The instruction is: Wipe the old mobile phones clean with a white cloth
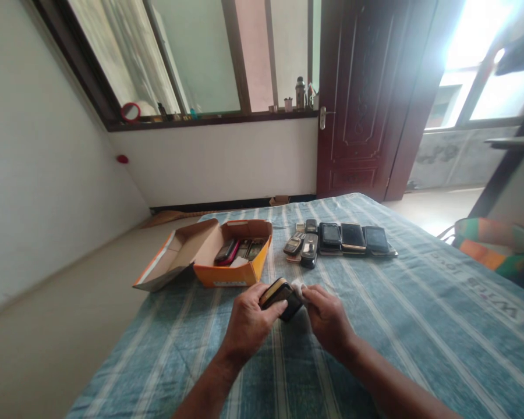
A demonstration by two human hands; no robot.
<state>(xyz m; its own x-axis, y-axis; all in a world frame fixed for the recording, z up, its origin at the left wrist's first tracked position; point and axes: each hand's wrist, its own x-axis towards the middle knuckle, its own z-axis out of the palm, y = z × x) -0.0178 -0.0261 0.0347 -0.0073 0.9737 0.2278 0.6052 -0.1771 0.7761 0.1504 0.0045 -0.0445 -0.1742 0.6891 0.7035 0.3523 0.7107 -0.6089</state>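
My left hand (pixel 250 319) is closed around a dark mobile phone (pixel 290 302) with a gold-coloured edge, held tilted above the striped cloth. Pinched in the fingers of my right hand (pixel 329 317) is a small white cloth or tissue (pixel 298 290), pressed against the phone's right end. Just beyond my hands stands an orange cardboard box (pixel 227 276), its lid open to the left. Several old phones lie inside it, among them a dark pink one (pixel 227 252). To the right of the box, more phones (pixel 309 249) lie grouped on the cloth, some stacked.
A blue striped cloth (pixel 419 326) covers the surface under everything. Flat touchscreen phones (pixel 353 237) form a row toward the back right. Behind are a window sill (pixel 227 119) with small items and a dark red door (pixel 362 105). An orange-and-green fabric item (pixel 493 244) is at right.
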